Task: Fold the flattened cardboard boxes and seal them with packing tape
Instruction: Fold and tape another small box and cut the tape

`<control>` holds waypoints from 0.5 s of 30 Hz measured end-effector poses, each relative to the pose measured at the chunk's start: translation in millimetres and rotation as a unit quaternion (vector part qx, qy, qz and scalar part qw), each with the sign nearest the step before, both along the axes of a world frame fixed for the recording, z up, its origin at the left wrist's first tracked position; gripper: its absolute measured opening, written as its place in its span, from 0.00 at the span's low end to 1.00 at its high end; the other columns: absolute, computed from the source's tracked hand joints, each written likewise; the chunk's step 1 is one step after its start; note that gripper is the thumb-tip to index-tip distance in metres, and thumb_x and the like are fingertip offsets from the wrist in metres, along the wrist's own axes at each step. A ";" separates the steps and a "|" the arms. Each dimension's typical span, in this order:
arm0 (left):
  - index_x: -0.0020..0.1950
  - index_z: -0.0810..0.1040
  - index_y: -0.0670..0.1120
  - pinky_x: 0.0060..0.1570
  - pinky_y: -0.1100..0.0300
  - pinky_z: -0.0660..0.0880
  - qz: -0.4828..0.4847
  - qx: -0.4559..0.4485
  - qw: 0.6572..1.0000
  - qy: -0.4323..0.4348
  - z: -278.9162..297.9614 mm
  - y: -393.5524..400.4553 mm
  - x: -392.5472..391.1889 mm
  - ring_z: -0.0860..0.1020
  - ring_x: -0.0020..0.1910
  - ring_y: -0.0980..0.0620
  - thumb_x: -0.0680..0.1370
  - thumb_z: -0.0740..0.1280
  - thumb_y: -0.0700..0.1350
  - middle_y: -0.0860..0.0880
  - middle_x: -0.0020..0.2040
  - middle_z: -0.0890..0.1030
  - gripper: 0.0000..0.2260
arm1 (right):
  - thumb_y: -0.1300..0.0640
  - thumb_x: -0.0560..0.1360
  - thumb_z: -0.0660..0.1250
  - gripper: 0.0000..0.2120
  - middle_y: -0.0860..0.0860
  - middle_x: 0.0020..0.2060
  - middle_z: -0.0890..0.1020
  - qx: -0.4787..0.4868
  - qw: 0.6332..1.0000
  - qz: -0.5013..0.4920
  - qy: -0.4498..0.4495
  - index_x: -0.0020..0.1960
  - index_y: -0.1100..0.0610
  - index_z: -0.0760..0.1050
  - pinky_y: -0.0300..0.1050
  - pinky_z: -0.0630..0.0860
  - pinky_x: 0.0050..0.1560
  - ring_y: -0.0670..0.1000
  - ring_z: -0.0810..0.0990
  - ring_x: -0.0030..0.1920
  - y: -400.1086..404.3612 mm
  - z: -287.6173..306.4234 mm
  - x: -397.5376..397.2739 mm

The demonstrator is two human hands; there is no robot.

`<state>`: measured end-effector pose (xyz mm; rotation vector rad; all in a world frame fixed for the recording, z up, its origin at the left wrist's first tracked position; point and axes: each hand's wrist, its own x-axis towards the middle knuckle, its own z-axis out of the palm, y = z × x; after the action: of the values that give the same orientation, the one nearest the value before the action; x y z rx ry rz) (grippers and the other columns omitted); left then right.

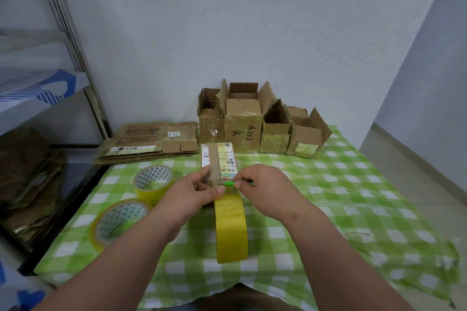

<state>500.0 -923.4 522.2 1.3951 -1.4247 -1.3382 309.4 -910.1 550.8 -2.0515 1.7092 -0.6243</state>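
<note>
Four boxes (255, 118) stand in a row at the far edge of the table (353, 184), against the wall, top flaps up. The leftmost holds what looks like upright cardboard sheets; the second has a smaller box set in its mouth; the two on the right show only shadowed interiors — contents cannot be made out. Left of them lies a flat stack (149, 142) of unfolded cardboard, a label on its top sheet. The working box (218, 161), small and labelled on top, lies at table centre just in front of the row. The left hand (195, 190) holds its near end, fingers curled over the edge, thumb pressing on the tape strip there. The right hand (257, 184) pinches a thin green tool (233, 183) at the box's near right corner; most of the tool is hidden inside the fingers, so what kind it is cannot be told. A yellow roll (231, 225) stands on edge just below both hands, its strip running up to the box; the join is covered by the thumb. Two more rolls lie flat to the left — far roll (154, 179) and near roll (118, 219) — both well clear of the box. A metal rack (68, 45) at far left is cut off by the frame; the items on its shelves are blurred.
</note>
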 end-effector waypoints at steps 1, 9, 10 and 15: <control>0.76 0.68 0.53 0.45 0.65 0.70 -0.001 0.000 1.000 0.000 -0.5 0.2 0.2 0.80 0.52 0.57 0.72 0.76 0.50 0.44 0.53 0.82 0.34 | 0.50 0.80 0.63 0.09 0.47 0.46 0.82 -0.002 1.000 0.002 0.006 0.53 0.47 0.81 0.49 0.78 0.47 0.49 0.79 0.45 -1.2 1.1 1.4; 0.76 0.67 0.56 0.42 0.66 0.67 -0.009 0.008 1.000 0.010 -0.1 1.0 1.9 0.78 0.53 0.57 0.72 0.76 0.50 0.45 0.58 0.81 0.34 | 0.51 0.80 0.64 0.08 0.46 0.39 0.82 0.013 0.999 0.005 0.038 0.51 0.48 0.82 0.43 0.74 0.39 0.48 0.78 0.39 -9.9 4.9 6.1; 0.76 0.66 0.55 0.42 0.67 0.67 -0.011 0.008 1.000 0.011 -0.2 0.8 1.9 0.78 0.54 0.57 0.72 0.76 0.50 0.45 0.58 0.81 0.35 | 0.50 0.80 0.64 0.08 0.46 0.40 0.82 0.013 0.999 0.002 0.036 0.51 0.48 0.82 0.43 0.75 0.40 0.48 0.78 0.40 -10.3 4.9 4.8; 0.76 0.67 0.54 0.42 0.67 0.67 -0.010 0.003 1.000 0.014 -0.1 0.8 1.2 0.78 0.52 0.59 0.72 0.76 0.49 0.44 0.60 0.80 0.34 | 0.51 0.80 0.64 0.08 0.46 0.41 0.82 0.019 1.000 0.003 0.024 0.50 0.47 0.82 0.44 0.75 0.40 0.48 0.79 0.40 -11.7 1.8 3.4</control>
<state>501.2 -922.6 522.0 1.3633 -1.4206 -1.3718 312.8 -921.7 552.7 -2.0613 1.7264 -0.5417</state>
